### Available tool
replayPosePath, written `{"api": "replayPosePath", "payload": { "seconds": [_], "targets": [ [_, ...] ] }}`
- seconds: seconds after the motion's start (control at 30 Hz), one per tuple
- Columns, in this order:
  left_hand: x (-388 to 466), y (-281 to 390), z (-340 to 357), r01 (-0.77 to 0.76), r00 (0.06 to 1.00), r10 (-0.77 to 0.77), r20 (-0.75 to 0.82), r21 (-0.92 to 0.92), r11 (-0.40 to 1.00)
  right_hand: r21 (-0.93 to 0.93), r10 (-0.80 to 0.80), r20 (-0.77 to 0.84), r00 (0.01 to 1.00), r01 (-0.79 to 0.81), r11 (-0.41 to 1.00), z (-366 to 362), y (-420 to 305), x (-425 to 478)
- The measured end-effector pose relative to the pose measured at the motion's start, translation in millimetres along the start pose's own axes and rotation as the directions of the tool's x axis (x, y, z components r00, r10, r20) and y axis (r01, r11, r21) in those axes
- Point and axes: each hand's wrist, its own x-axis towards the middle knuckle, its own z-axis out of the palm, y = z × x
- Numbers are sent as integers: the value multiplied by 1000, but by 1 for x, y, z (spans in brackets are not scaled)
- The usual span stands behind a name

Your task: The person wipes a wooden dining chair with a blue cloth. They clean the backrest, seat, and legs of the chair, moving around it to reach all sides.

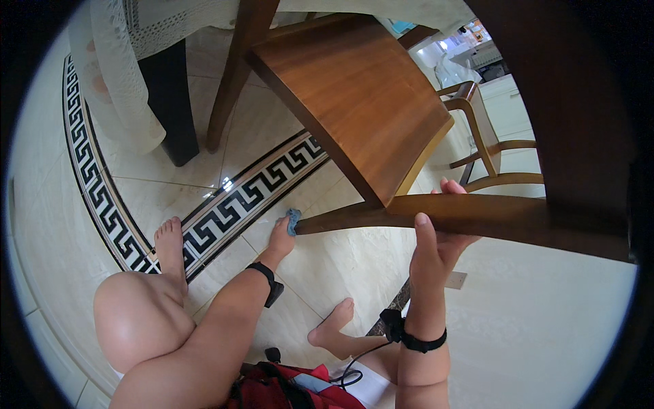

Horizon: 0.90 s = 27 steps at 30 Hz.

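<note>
A wooden chair with a brown seat (pixel 352 97) leans over in front of me. My right hand (pixel 437 250) grips its back post (pixel 485 209) near the seat corner, thumb on the near side and fingertips showing beyond. Low down, my left hand (pixel 282 239) holds a crumpled blue-grey cloth (pixel 293 221) at the foot of the chair leg (pixel 342 217). The left fingers are mostly hidden by the hand itself and the cloth. Black straps with small devices circle both of my wrists.
A table with a lace-edged cloth (pixel 173 23) and a dark table leg (pixel 168 102) stands at the upper left. Greek-key border tiles (pixel 250 197) cross the floor. A second wooden chair (pixel 483 133) is beyond, at right. A white wall (pixel 531 317) bears a socket plate (pixel 456 280).
</note>
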Motion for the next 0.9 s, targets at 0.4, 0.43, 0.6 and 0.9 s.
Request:
{"api": "replayPosePath", "payload": {
  "seconds": [0.4,0.43,0.6,0.9],
  "targets": [
    [-3,222,-38,99,979,-33,200,-329,939,-62,-95,74,993,100,993,-19,9,-7],
    [-9,245,-48,35,985,28,169,-360,932,-4,-81,63,995,81,997,-22,8,-8],
    [-28,297,-87,182,972,-82,221,-481,858,26,46,41,998,-47,999,-40,-4,-15],
    [-61,341,-136,354,921,-99,376,-707,612,-203,175,339,924,-110,973,-54,3,-59]
  ]
}}
